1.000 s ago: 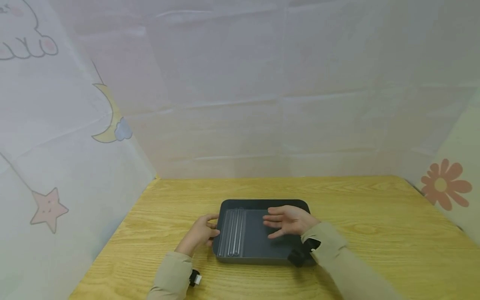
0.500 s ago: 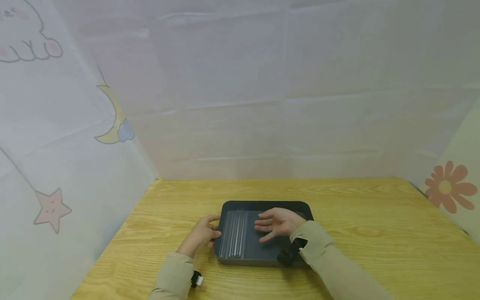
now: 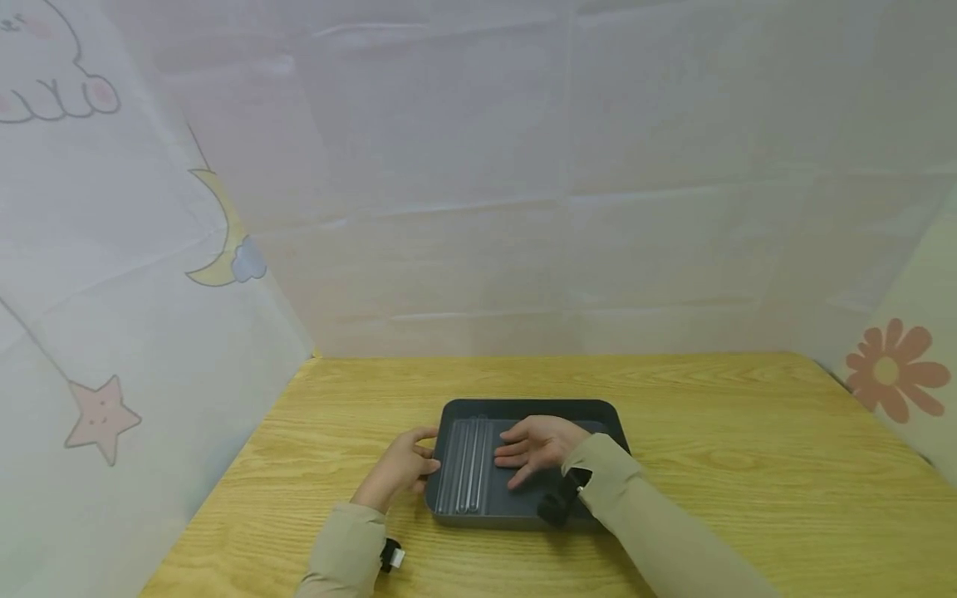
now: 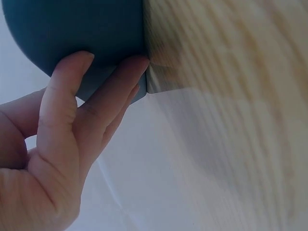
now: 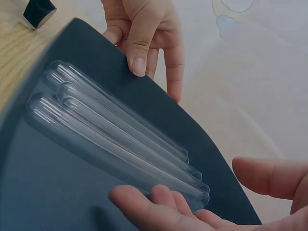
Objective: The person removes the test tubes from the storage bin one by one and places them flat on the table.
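Several clear test tubes [image 5: 139,149] lie side by side along the left side of a dark grey tray [image 3: 523,521]. Their rounded ends show at the upper left of the right wrist view. My left hand [image 3: 404,463] touches the tray's left side. In the left wrist view its fingers [image 4: 65,91] lean fairly straight against the outer wall, one reaching down to the table. My right hand [image 3: 542,442] is over the tray, palm turned up and sideways, fingers spread. Its fingertips [image 5: 125,195] overlap the tubes' near ends in the right wrist view, and nothing is in its grasp.
The tray sits on a yellow wood-grain table [image 3: 710,465]. Pale printed sheets [image 3: 478,208] hang behind and to both sides. A black wrist device [image 3: 559,498] on the right arm overhangs the tray's front edge.
My right hand has moved left across the tray toward the tubes, fingers still spread. The left hand stays at the tray's left side, and the tubes lie as before.
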The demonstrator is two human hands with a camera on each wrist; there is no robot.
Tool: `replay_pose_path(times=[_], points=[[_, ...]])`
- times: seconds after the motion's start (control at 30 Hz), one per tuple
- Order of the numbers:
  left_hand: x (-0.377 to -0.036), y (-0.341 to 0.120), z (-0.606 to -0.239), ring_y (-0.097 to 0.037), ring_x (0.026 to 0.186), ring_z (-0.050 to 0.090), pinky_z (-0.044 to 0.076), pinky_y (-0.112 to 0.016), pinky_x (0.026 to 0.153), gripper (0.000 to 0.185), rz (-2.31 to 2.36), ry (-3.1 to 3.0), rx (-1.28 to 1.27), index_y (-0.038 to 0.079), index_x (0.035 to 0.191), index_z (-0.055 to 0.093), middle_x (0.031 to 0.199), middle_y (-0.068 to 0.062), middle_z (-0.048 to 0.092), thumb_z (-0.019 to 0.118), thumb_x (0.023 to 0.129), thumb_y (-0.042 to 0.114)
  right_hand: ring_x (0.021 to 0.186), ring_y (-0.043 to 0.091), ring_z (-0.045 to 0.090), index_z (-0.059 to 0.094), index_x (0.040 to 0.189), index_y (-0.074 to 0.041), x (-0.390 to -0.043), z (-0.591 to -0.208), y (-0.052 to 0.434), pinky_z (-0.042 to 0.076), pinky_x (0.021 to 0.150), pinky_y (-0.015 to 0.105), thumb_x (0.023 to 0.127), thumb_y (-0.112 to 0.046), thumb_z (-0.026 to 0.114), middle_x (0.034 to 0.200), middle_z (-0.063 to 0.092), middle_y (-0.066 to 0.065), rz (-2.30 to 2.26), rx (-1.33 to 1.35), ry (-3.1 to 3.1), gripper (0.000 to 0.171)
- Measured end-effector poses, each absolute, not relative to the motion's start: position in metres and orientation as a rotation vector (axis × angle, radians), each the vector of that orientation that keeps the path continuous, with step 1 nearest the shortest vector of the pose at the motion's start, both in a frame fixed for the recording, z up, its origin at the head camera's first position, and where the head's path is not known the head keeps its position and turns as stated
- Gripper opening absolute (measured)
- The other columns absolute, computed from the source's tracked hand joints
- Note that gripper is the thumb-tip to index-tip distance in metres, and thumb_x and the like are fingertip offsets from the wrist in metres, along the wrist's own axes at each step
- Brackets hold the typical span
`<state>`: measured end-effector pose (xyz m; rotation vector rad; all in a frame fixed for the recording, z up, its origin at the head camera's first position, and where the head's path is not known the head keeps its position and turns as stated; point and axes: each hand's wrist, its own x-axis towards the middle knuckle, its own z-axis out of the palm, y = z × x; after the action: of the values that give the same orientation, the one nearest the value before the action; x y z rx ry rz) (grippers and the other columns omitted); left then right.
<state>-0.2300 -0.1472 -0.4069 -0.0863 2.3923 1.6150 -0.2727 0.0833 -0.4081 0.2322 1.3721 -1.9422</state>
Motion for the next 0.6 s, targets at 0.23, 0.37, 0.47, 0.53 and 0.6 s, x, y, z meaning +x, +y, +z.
replay_pose_path(times=[0.23, 0.37, 0.47, 0.53, 0.6], points=[[-0.231, -0.148, -0.406, -0.025, 0.080, 0.064, 0.055, -0.038, 0.062, 0.054, 1.593, 2.409, -0.073, -0.009, 0.140, 0.041, 0.106, -0.025, 0.061, 0.056, 0.089, -0.017, 0.131, 0.052, 0.034, 0.017, 0.145, 0.018, -0.276, -0.406, 0.076, 0.031, 0.098, 0.068, 0.100, 0.006, 0.041, 0.139, 0.031, 0.044, -1.903, 0.255, 1.480, 0.052], [-0.231, -0.149, -0.405, -0.025, 0.079, 0.064, 0.055, -0.037, 0.061, 0.054, 1.575, 2.423, -0.072, -0.009, 0.141, 0.041, 0.106, -0.025, 0.061, 0.056, 0.089, -0.017, 0.128, 0.053, 0.038, 0.020, 0.142, 0.021, -0.277, -0.402, 0.070, 0.038, 0.096, 0.063, 0.099, 0.007, 0.044, 0.136, 0.034, 0.044, -1.836, 0.227, 1.582, 0.052], [-0.231, -0.149, -0.404, -0.024, 0.078, 0.064, 0.054, -0.036, 0.060, 0.054, 1.561, 2.434, -0.075, -0.008, 0.140, 0.041, 0.105, -0.024, 0.062, 0.057, 0.089, -0.016, 0.125, 0.051, 0.042, 0.025, 0.140, 0.021, -0.279, -0.402, 0.065, 0.043, 0.093, 0.059, 0.097, 0.007, 0.047, 0.134, 0.038, 0.043, -1.780, 0.210, 1.648, 0.050], [-0.230, -0.149, -0.404, -0.023, 0.078, 0.063, 0.054, -0.035, 0.060, 0.054, 1.557, 2.436, -0.071, -0.009, 0.140, 0.041, 0.104, -0.023, 0.062, 0.057, 0.089, -0.016, 0.122, 0.050, 0.046, 0.031, 0.138, 0.021, -0.280, -0.403, 0.062, 0.046, 0.091, 0.056, 0.096, 0.008, 0.049, 0.130, 0.043, 0.041, -1.743, 0.212, 1.684, 0.047], [-0.229, -0.148, -0.404, -0.023, 0.077, 0.063, 0.053, -0.035, 0.060, 0.054, 1.554, 2.439, -0.069, -0.009, 0.140, 0.042, 0.104, -0.023, 0.062, 0.057, 0.089, -0.016, 0.119, 0.049, 0.050, 0.036, 0.135, 0.021, -0.282, -0.404, 0.060, 0.047, 0.090, 0.055, 0.096, 0.008, 0.051, 0.126, 0.048, 0.040, -1.714, 0.221, 1.709, 0.044]])
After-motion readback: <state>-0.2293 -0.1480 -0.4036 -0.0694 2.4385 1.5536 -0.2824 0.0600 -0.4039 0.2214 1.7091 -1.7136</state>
